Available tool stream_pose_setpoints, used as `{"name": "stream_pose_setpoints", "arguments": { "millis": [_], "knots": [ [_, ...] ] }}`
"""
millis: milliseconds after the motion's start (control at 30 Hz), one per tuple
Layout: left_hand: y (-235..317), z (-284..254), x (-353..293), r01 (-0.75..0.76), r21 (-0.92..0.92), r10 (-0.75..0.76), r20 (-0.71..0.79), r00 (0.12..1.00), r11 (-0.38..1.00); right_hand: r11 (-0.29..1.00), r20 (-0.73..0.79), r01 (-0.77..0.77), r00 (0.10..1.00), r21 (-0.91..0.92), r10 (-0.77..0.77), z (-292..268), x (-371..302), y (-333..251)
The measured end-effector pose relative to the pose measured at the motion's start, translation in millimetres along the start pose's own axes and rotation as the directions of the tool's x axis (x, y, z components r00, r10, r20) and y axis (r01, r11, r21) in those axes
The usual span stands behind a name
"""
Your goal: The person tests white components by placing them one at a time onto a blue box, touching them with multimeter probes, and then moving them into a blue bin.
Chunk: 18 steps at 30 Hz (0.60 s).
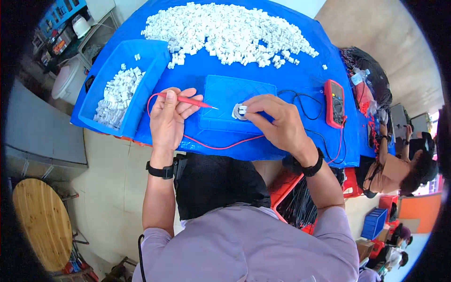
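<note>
Between thumb and fingers, my left hand [173,113] holds a red multimeter probe [188,100], its bare metal tip pointing right. My right hand [279,120] pinches a small white plastic part [242,109] over a round metal disc [236,112]. Both are above an upturned blue plastic bin [221,87], and the probe tip is a short gap away from the part. A red-cased multimeter [334,104] lies to the right, with its red lead [225,147] running along the table's near edge and a black lead [300,95] curling beside it.
A large heap of white plastic parts [230,33] covers the far side of the blue table [188,75]. At left, a blue bin [152,70] holds more white parts [117,98]. Below the right forearm stands a red crate [282,188] of black cables. A co-worker [399,171] sits at right.
</note>
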<state>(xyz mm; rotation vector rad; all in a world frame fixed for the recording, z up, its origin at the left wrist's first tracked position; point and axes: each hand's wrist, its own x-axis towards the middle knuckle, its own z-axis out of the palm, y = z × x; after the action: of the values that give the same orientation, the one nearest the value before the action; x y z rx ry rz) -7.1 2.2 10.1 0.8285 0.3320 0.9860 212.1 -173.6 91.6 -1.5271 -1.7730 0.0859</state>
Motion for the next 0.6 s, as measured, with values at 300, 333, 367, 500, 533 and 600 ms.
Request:
{"name": "stream_pose_setpoints", "arguments": {
  "millis": [300,333,367,500,533,600],
  "knots": [
    [-2,2,-2,-0.028,0.023,0.029,-0.011,1.0,0.999,0.975,0.134,0.183,0.977,-0.127,-0.166,-9,5,1],
    [-2,2,-2,-0.03,0.024,0.03,-0.012,0.999,0.999,0.964,0.133,0.208,0.973,-0.166,-0.187,-8,5,-1],
    [-2,2,-2,-0.027,0.026,0.027,-0.014,1.0,0.999,0.951,0.133,0.233,0.969,-0.205,-0.208,-6,3,-2],
    [-2,1,-3,-0.026,0.033,0.027,-0.018,0.999,0.999,0.934,0.08,0.229,0.973,-0.273,-0.216,3,-9,-12],
    [-2,1,-3,-0.03,0.038,0.03,-0.01,0.999,0.999,0.933,0.052,0.216,0.976,-0.289,-0.21,6,-11,-14],
    [-2,1,-2,-0.034,0.048,0.033,0.016,0.999,0.998,0.93,0.035,0.207,0.978,-0.304,-0.206,10,-15,-12]
  ]
}}
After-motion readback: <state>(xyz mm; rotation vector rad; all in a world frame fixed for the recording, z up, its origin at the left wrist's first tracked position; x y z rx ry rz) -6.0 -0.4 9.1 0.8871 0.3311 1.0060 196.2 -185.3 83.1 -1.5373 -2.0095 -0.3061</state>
